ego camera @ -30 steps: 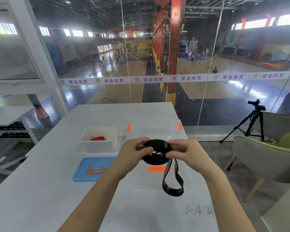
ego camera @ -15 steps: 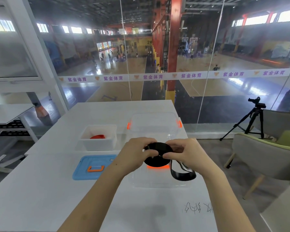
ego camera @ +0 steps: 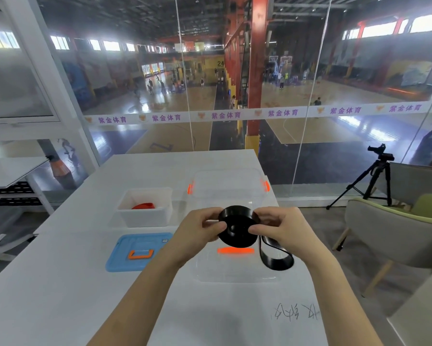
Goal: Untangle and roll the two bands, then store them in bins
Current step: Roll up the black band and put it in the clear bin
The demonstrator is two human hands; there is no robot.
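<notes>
Currently left hand [ego camera: 200, 231] and right hand [ego camera: 278, 228] both pinch the mostly coiled black band [ego camera: 237, 229] above the clear lid [ego camera: 234, 275]. Its loose tail hangs near the right edge of the table [ego camera: 60, 295]; red band [ego camera: 143, 206] sits in white bin [ego camera: 145, 218], far left.

Both bare forearms are stretching forward, the left hand [ego camera: 199, 231] and right hand [ego camera: 281, 229] facing each other, curled fingers and thumbs pinching the black band [ego camera: 237, 232] between them.
</notes>
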